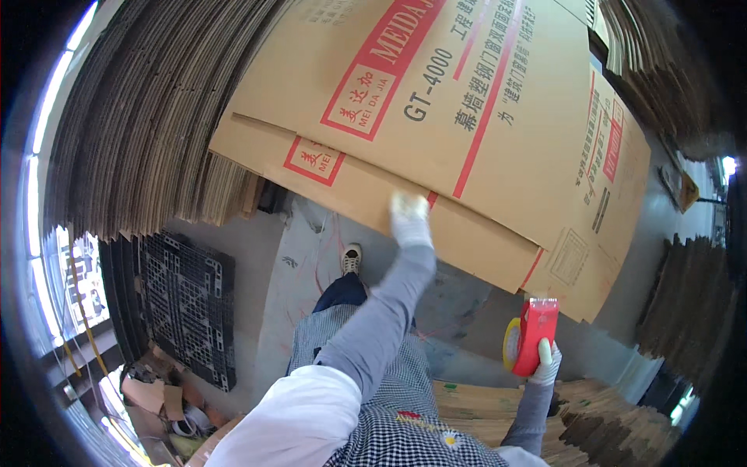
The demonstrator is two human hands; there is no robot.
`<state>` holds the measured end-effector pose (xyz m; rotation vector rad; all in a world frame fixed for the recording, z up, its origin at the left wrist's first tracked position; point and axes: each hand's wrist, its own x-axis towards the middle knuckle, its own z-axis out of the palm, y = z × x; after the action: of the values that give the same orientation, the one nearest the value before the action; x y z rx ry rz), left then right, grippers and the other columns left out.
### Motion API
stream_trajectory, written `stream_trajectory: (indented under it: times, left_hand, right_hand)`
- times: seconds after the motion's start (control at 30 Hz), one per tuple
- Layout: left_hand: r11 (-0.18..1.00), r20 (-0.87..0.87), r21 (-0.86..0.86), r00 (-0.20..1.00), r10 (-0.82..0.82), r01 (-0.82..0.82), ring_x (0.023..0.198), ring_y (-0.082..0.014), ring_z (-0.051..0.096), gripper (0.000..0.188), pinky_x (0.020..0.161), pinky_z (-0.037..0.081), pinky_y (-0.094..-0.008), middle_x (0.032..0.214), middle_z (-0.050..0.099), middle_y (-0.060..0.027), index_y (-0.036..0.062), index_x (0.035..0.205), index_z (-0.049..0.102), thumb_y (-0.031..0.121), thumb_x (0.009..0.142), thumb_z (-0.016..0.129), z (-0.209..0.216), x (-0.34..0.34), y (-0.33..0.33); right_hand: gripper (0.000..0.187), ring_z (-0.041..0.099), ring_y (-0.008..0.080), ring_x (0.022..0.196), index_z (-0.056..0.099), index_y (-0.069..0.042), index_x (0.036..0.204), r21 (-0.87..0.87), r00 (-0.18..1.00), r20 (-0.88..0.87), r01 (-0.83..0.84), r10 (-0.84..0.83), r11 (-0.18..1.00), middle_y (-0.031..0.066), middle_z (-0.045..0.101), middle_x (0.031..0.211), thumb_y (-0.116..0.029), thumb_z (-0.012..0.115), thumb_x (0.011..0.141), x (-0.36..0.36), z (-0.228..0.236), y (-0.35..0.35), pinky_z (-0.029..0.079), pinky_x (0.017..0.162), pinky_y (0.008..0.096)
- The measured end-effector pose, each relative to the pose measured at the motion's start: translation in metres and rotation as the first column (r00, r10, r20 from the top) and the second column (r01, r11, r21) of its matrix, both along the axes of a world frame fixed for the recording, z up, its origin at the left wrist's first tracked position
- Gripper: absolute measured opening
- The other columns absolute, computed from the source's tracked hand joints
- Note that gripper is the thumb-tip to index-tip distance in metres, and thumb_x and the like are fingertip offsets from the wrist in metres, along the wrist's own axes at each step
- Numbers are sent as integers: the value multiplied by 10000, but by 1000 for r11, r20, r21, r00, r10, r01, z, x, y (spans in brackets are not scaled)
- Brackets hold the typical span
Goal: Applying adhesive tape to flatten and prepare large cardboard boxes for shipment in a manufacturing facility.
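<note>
A large flattened brown cardboard box with red and black print spreads across the upper middle. My left hand, in a white glove, is at its near flap. Motion smears its fingers, so whether they grip the flap I cannot tell. Lower right, my gloved right hand is closed round a red tape dispenser. A roll of yellowish tape sits on the dispenser's left side, and its toothed end points toward the box's near right corner.
Tall stacks of flat cardboard stand at the left, with another stack at the upper right and one at the right. A black plastic pallet stands lower left, beside cardboard scraps. More cardboard sheets lie close behind me.
</note>
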<state>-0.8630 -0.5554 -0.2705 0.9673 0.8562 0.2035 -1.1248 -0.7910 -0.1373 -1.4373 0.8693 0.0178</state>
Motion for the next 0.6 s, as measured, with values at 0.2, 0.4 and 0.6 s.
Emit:
stream_trajectory:
  times: [0.2, 0.4, 0.6]
  left_hand:
    - [943, -497, -319, 831, -248, 91, 679, -135, 453, 287, 634, 417, -287, 808, 509, -19, 151, 961, 554, 306, 775, 707, -21, 92, 87]
    - [982, -141, -163, 983, -116, 92, 465, -106, 424, 341, 419, 377, -254, 706, 549, 1, 135, 1038, 521, 288, 790, 700, -25, 17, 132]
    - [380, -428, -550, 139, -893, 743, 478, -132, 528, 566, 453, 453, -295, 700, 596, -27, 63, 901, 622, 601, 850, 453, -67, -59, 253]
  right_hand:
    - [490, 595, 166, 903, 542, 23, 1138, 71, 995, 68, -71, 66, 995, 90, 619, 1040, -315, 655, 802, 25, -3, 34, 472, 809, 306]
    - [586, 602, 161, 905, 557, 43, 1109, 163, 969, 172, -203, 175, 965, 88, 636, 1012, -353, 736, 716, 55, 25, 95, 474, 812, 309]
    - [557, 606, 135, 846, 586, 42, 1052, 182, 924, 207, -359, 321, 916, 72, 653, 950, -324, 763, 672, 74, 17, 176, 478, 783, 296]
